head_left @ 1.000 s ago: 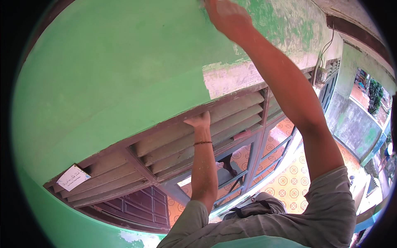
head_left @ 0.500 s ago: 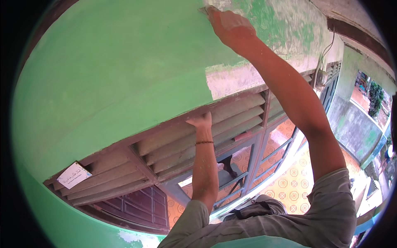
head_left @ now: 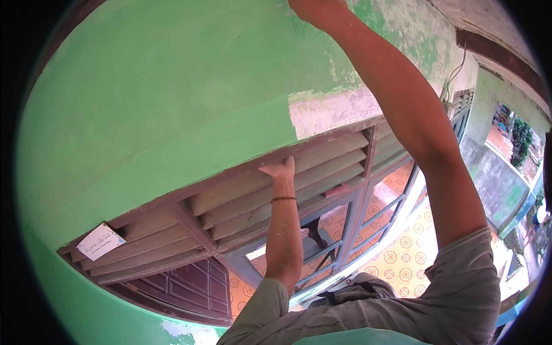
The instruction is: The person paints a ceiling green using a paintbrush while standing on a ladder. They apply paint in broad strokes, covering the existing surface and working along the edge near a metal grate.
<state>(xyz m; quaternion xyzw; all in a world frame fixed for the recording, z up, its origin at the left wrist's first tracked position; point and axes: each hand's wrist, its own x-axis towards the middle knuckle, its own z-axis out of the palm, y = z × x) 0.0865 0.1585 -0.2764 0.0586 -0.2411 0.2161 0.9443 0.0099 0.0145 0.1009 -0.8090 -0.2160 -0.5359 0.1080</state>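
My left hand grips the brown wooden frame above the louvred vent, thumb pointing left; its other fingers are hidden behind the wood. High up, my right hand is closed against the green wall and partly cut off by the top edge. Half a second ago the thin blade of a scraper showed at its fingertips; the blade is out of sight now. Below that arm, a stripped pale patch borders the green paint, with ragged flaked edges further right.
Slanted louvres run below the frame, with a white card at their left end. Glass window panes reflect a dark leg. Far below lies a patterned orange tile floor. A cable hangs at the right.
My right hand has moved up the wall and partly out of the picture, taking the scraper blade out of sight. My left hand has stayed on the frame.
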